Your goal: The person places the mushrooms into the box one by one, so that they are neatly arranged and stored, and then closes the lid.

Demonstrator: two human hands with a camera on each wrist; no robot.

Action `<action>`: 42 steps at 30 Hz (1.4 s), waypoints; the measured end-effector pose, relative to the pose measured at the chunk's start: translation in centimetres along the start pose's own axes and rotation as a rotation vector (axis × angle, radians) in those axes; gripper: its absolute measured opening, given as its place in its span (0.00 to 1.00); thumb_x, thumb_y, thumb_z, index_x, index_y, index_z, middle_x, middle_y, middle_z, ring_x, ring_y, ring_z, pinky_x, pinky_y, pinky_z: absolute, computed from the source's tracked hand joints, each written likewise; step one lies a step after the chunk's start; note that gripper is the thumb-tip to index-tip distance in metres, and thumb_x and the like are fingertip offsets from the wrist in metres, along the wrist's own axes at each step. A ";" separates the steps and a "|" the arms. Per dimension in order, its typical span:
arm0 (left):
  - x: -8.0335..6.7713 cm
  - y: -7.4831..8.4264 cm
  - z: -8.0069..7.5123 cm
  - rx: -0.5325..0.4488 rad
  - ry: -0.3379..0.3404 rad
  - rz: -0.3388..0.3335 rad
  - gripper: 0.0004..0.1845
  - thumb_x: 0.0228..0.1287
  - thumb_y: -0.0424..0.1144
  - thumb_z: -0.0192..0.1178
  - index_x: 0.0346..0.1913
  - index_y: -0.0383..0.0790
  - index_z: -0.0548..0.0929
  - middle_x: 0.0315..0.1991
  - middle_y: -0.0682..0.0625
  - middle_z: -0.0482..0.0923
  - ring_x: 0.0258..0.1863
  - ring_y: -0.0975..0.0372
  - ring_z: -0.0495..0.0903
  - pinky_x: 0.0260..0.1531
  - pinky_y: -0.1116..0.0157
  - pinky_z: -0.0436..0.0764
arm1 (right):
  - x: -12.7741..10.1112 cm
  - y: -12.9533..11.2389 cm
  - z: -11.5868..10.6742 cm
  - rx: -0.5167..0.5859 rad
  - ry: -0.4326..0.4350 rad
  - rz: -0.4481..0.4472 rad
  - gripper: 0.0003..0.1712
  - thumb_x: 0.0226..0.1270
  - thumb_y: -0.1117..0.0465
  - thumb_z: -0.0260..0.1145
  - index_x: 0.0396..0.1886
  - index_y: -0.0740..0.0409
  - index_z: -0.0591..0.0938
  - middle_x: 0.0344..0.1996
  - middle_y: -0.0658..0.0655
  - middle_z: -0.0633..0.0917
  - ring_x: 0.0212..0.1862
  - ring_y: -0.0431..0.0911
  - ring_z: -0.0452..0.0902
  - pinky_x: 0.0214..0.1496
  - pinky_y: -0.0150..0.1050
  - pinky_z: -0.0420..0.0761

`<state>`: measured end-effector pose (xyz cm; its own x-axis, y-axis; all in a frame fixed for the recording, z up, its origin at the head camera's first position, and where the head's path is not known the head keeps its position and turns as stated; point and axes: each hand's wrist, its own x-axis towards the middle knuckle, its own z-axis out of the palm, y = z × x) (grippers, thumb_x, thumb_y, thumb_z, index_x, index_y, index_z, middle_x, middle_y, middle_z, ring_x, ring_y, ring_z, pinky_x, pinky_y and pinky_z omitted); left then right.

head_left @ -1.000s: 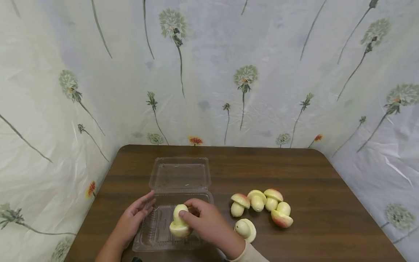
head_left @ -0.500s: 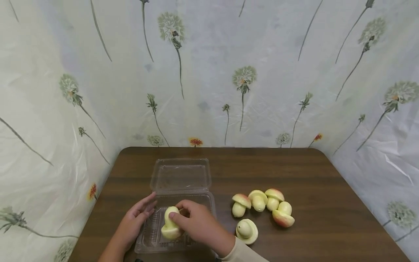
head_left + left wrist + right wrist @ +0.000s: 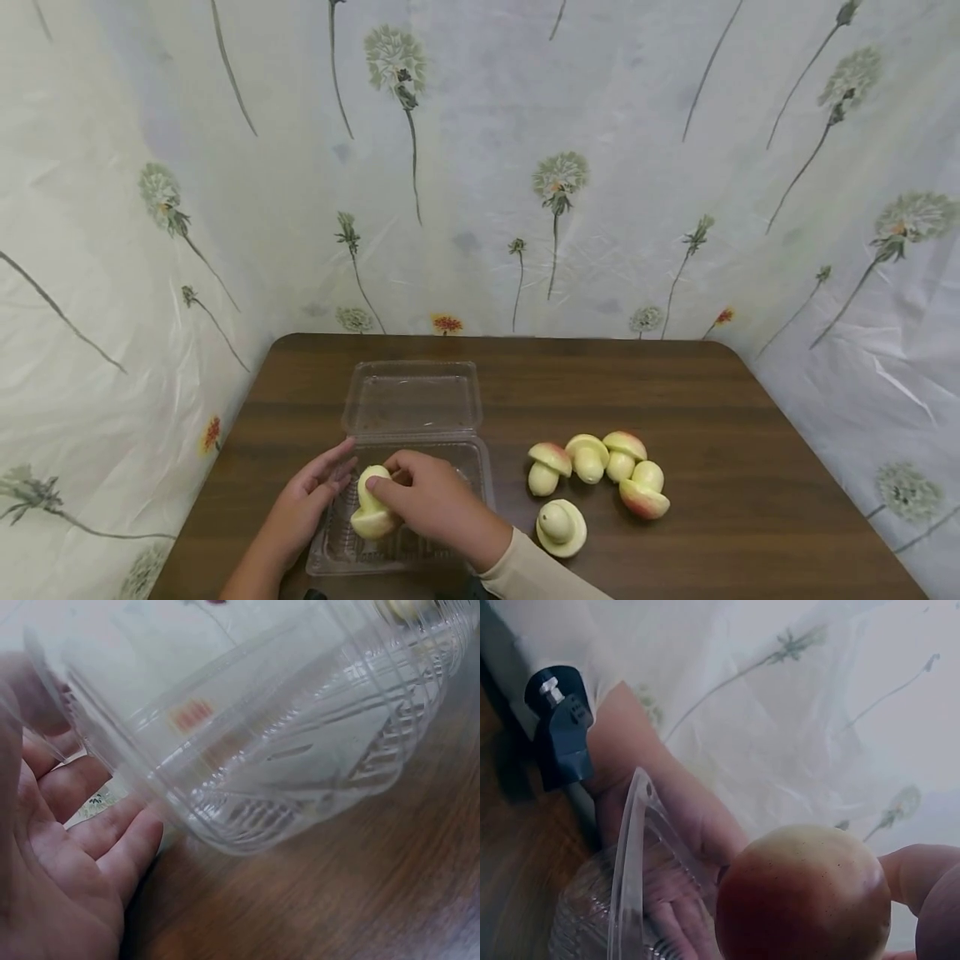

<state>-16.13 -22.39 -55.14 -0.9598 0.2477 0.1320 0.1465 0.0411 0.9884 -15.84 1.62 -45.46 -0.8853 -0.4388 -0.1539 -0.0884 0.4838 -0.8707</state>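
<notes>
Here, a mushroom [image 3: 372, 502] is gripped by the right hand [image 3: 423, 500], with fingers and thumb curled round its stem and its cap pointing down. It is held inside the tray [image 3: 341, 557] of a clear clamshell box, toward the tray's left side, low over the floor; whether it touches the floor cannot be told. In the right wrist view the mushroom's cap [image 3: 804, 894] is seen close up, reddish and yellow, with a fingertip [image 3: 919, 871] against its right side.

The tray's left wall is touched by the left hand [image 3: 311, 492], whose fingers are held nearly straight and laid along the plastic; nothing is clasped by it. In the left wrist view the same fingers [image 3: 112, 825] are seen flat against the ribbed clear wall [image 3: 247, 787].

The box's lid [image 3: 412, 396] is folded back flat behind the tray, on the table [image 3: 675, 383].

To the right of the tray five more mushrooms are lying. Four are bunched together [image 3: 596, 467], well apart from the tray, with pink-flushed caps. One [image 3: 561, 527] is set nearer the tray, in front of the bunch, cap down and stem up.

Behind the table a sheet printed with dandelions [image 3: 562, 179] is hung.
</notes>
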 end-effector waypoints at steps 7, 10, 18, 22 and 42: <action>0.2 -0.1 0.0 0.020 0.001 -0.032 0.27 0.81 0.29 0.46 0.80 0.36 0.64 0.82 0.40 0.57 0.76 0.58 0.68 0.65 0.75 0.74 | 1.1 0.7 0.7 -0.027 -0.004 0.021 0.22 0.72 0.36 0.65 0.47 0.48 0.87 0.35 0.44 0.88 0.32 0.39 0.81 0.30 0.40 0.80; 0.2 -0.1 0.0 0.026 0.003 -0.048 0.28 0.81 0.29 0.46 0.80 0.37 0.64 0.82 0.41 0.58 0.76 0.50 0.65 0.65 0.76 0.73 | 1.4 0.9 1.0 -0.053 -0.002 0.023 0.22 0.71 0.36 0.66 0.46 0.49 0.87 0.33 0.44 0.88 0.31 0.39 0.80 0.29 0.39 0.79; 0.3 -0.2 0.0 0.017 0.010 -0.063 0.28 0.81 0.29 0.47 0.80 0.37 0.64 0.82 0.42 0.58 0.77 0.51 0.65 0.66 0.76 0.73 | 1.9 1.6 1.9 -0.135 0.008 0.026 0.23 0.70 0.34 0.66 0.41 0.48 0.87 0.32 0.43 0.87 0.30 0.38 0.78 0.29 0.38 0.77; 0.3 -0.2 0.0 0.001 0.004 -0.054 0.28 0.80 0.27 0.46 0.80 0.35 0.64 0.82 0.40 0.57 0.77 0.55 0.66 0.66 0.75 0.72 | 2.1 2.1 2.5 -0.172 0.010 0.023 0.22 0.69 0.35 0.66 0.39 0.48 0.86 0.29 0.42 0.86 0.29 0.38 0.77 0.29 0.37 0.76; 0.2 -0.1 -0.4 -0.002 -0.010 -0.020 0.28 0.80 0.26 0.45 0.80 0.34 0.62 0.83 0.40 0.55 0.77 0.55 0.65 0.67 0.76 0.71 | 2.9 3.0 3.8 -0.237 -0.070 0.011 0.23 0.72 0.34 0.63 0.36 0.46 0.88 0.34 0.44 0.88 0.34 0.39 0.79 0.31 0.39 0.78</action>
<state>-16.39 -22.74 -55.14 -0.9601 0.2564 0.1112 0.1266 0.0444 0.9910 -16.95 -1.09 -50.30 -0.8536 -0.4803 -0.2016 -0.1914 0.6493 -0.7361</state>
